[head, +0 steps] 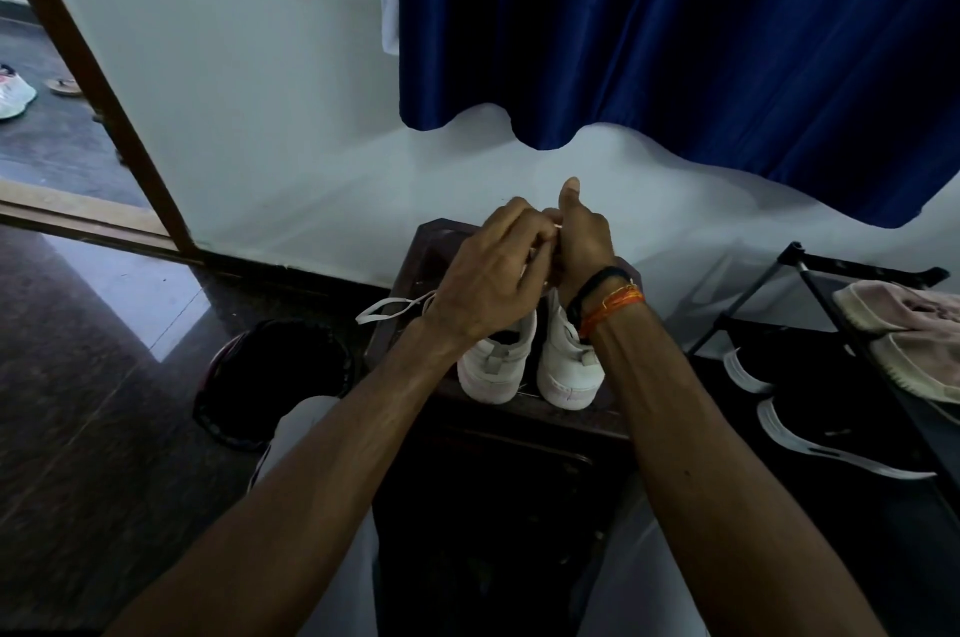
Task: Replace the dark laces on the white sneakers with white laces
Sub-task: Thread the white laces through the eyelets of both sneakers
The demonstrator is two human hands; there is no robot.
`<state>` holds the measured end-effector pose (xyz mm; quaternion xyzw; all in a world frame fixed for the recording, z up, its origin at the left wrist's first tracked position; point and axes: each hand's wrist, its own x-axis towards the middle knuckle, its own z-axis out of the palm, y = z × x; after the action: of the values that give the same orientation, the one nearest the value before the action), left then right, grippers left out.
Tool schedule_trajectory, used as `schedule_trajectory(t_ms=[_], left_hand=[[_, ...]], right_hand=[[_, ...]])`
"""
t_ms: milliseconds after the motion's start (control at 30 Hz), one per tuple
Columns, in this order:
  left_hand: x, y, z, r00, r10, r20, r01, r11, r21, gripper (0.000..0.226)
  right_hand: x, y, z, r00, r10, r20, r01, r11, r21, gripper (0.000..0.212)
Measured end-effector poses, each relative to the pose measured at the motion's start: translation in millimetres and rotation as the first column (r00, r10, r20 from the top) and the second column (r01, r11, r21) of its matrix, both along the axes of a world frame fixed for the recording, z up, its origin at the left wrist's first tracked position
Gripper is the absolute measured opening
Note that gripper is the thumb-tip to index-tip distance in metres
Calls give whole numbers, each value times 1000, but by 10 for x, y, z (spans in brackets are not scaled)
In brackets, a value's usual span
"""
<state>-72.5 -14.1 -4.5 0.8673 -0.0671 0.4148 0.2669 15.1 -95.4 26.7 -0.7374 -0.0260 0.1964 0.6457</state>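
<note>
- White sneakers (530, 355): I see the pair at frame centre, heels toward me, side by side on a dark tabletop (415, 267). No dark lace shows anywhere I can see, so I judge the job well along, with white lace going in or being tied.
- White lace (387, 311): a loose loop trails left of centre, out from under my left hand. The rest is hidden between my hands.
- Left hand (493, 272): fingers curled over the left shoe's lacing area, seemingly pinching the lace. The exact grip is covered.
- Right hand (579, 241): just right of it, touching the left, thumb up and fingers folded in. A sliver of white shows between the two hands, so I take it to be holding lace too.
- Doing this step well, as I judge it: keep the lace flat, pull both ends evenly, and hold the shoe steady so it does not slide off the tabletop.
- Dark round bin (275, 376): lower left of the sneakers, on the floor. I cannot tell what is in it.
- Shoe rack (831, 293): at the right edge, holding black shoes (810, 407) with white soles and pale pink shoes (904, 324) above.
</note>
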Motion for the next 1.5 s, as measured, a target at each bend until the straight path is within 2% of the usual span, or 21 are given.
schedule_trajectory(t_ms=[133,233,367,467,567,700,867,933,1033,1233,1400,1500], left_hand=[[10,191,-9,996,78,-39,-85,964,-251,5],[16,285,-20,990,47,-131,-91,929,-358,5],[-10,303,-36,963,-35,-268,-106,863,-494,5],[-50,330,-94,929,-33,-369,-162,860,-484,9],[-126,342,-199,880,48,-473,-271,869,-415,6],[-227,310,-392,808,67,-585,-355,848,-394,14],[-236,273,-496,827,162,-538,-410,829,-380,10],[-232,269,-532,837,177,-518,-429,801,-419,12],[-252,259,-553,848,150,-508,-443,726,-526,1],[-294,207,-530,866,116,-487,-450,608,-655,8],[-318,200,-508,866,104,-490,-452,582,-675,10],[-327,225,-495,868,70,-491,-435,584,-685,12]], right_hand=[[18,-172,48,956,216,199,-221,975,2,33],[75,-237,10,891,336,306,-342,939,-37,10],[135,-295,32,764,473,439,-359,877,-319,11],[125,-300,1,714,516,474,-279,830,-483,13],[45,-252,-56,700,546,461,-270,800,-536,12],[-26,-182,-177,668,595,447,-252,746,-616,10],[-46,-157,-272,626,630,460,-181,691,-699,13],[-28,-151,-307,602,635,484,-121,672,-731,14],[-27,-140,-371,559,668,492,-54,621,-782,17],[-124,-92,-440,569,593,569,-28,706,-708,13],[-192,-62,-489,586,581,565,-23,709,-705,17],[-214,-63,-536,615,532,582,-27,752,-658,14]])
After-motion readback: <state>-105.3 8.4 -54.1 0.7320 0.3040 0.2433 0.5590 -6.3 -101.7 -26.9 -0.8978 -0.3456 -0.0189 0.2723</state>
